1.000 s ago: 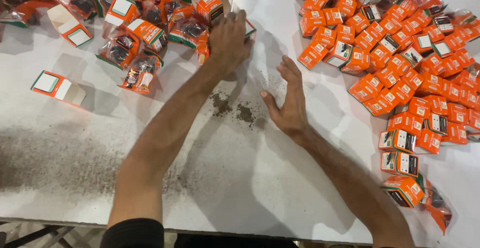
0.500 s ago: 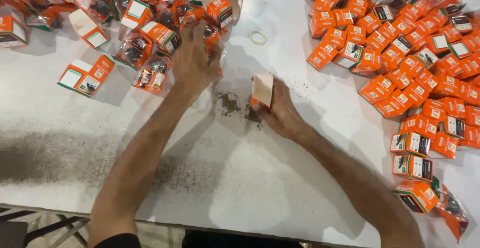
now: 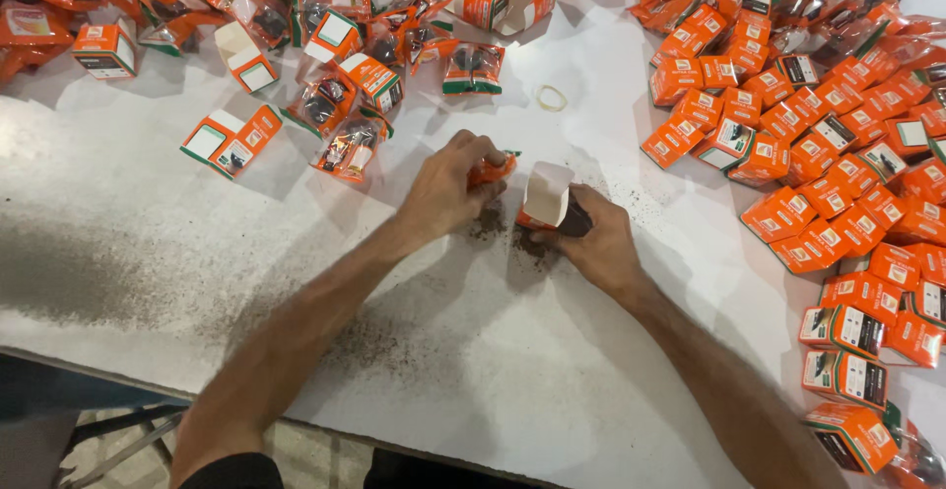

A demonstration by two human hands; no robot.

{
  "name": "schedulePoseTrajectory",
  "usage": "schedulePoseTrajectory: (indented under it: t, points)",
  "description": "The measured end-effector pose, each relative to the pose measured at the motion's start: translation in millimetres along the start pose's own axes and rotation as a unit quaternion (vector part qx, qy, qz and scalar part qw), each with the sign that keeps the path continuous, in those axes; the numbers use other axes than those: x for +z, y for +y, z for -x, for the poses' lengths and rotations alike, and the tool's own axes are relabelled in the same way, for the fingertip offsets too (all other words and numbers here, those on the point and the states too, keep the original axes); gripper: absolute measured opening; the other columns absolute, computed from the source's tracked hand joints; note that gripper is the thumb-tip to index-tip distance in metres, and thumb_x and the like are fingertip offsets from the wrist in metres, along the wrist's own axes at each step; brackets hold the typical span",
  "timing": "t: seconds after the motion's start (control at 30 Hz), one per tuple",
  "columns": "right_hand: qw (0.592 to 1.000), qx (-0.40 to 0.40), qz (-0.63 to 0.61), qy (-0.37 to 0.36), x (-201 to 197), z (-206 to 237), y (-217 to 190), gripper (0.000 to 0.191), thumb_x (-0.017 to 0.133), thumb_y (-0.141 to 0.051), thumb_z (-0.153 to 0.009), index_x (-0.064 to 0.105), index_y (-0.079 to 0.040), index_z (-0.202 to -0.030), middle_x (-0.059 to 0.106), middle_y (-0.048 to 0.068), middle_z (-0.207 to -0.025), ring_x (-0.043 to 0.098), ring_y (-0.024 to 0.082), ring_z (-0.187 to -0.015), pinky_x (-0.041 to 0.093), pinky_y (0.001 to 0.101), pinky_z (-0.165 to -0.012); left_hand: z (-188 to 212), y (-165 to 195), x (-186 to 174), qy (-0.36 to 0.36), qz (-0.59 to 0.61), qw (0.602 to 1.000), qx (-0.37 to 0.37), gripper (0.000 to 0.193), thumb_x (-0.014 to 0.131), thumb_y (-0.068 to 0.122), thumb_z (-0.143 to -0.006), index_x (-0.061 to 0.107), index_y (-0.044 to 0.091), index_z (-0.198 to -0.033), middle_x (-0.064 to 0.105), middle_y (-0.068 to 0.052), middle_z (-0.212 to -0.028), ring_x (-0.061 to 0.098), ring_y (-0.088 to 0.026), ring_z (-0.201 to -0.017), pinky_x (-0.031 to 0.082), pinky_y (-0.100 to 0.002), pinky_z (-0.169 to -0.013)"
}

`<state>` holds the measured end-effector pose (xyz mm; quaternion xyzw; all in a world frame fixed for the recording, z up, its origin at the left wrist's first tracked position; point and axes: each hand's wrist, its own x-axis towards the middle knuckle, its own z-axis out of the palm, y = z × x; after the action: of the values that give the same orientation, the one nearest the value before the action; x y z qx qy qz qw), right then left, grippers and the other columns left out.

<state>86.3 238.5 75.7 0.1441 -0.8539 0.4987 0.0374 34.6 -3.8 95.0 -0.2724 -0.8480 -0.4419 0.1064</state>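
Note:
My right hand (image 3: 594,241) grips a small orange carton (image 3: 545,199) standing on the white table (image 3: 493,371), its white flap open at the top. My left hand (image 3: 448,185) is closed on an orange plastic packet (image 3: 491,168) just left of the carton, held low over the table. The two hands are close together near the middle of the table, above a patch of dark specks (image 3: 490,221).
A heap of orange packets and open cartons (image 3: 335,104) lies at the back left. Several closed orange cartons (image 3: 818,154) are spread along the right side. A rubber band (image 3: 552,98) lies behind the hands. The table's front edge runs at the lower left.
My left hand has drawn back from the packet heap with a packet in it. My right hand, empty a second ago, has taken an open carton and set it upright.

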Motion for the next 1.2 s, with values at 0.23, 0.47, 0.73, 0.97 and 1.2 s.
schedulePoseTrajectory:
  t: [0.23, 0.47, 0.73, 0.97, 1.2]
  points:
    - [0.998, 0.030, 0.051, -0.010, 2, -6, -9, 0.049, 0.091, -0.013, -0.069, 0.070, -0.002, -0.111, 0.072, 0.011, -0.100, 0.072, 0.021, -0.089, 0.058, 0.0345, -0.079, 31, 30, 26, 0.101, 0.001, 0.939, 0.328, 0.031, 0.072, -0.010, -0.082, 0.057, 0.003, -0.106, 0.058, -0.021, -0.124, 0.067, -0.035, -0.112, 0.062, -0.041, -0.087]
    - [0.998, -0.050, 0.042, -0.016, -2, 1, 4, 0.052, 0.080, -0.005, -0.071, 0.065, -0.001, -0.120, 0.071, 0.017, -0.114, 0.071, 0.031, -0.105, 0.056, 0.0399, -0.092, 23, 16, 45, 0.082, -0.099, 0.958, 0.255, 0.035, 0.077, 0.005, -0.086, 0.062, 0.004, -0.118, 0.060, -0.013, -0.127, 0.052, -0.040, -0.137, 0.037, -0.061, -0.123]
    - [0.996, -0.043, 0.078, 0.002, 6, 3, 3, 0.037, 0.078, -0.005, -0.079, 0.065, -0.004, -0.114, 0.069, 0.016, -0.108, 0.067, 0.038, -0.107, 0.054, 0.0457, -0.094, 29, 24, 39, 0.082, -0.144, 0.971, 0.173, 0.016, 0.075, 0.019, -0.093, 0.072, 0.006, -0.101, 0.043, -0.030, -0.149, 0.023, -0.052, -0.150, 0.019, -0.069, -0.122]
    - [0.989, -0.087, 0.119, 0.005, 6, 0, 0, 0.045, 0.085, -0.010, -0.076, 0.062, -0.001, -0.114, 0.068, 0.018, -0.108, 0.063, 0.041, -0.108, 0.052, 0.0476, -0.095, 19, 35, 56, 0.125, 0.035, 0.991, -0.036, 0.013, 0.079, 0.013, -0.088, 0.071, 0.003, -0.089, 0.050, -0.019, -0.136, 0.058, -0.030, -0.102, 0.053, -0.043, -0.083]
    - [0.985, -0.117, 0.124, 0.003, 7, 2, 3, 0.060, 0.087, -0.009, -0.075, 0.057, 0.003, -0.125, 0.066, 0.023, -0.120, 0.062, 0.045, -0.112, 0.051, 0.0490, -0.096, 5, 26, 56, 0.068, 0.153, 0.961, -0.221, 0.041, 0.074, 0.004, -0.085, 0.052, -0.001, -0.119, 0.066, -0.012, -0.086, 0.060, -0.014, -0.061, 0.051, -0.030, -0.053]
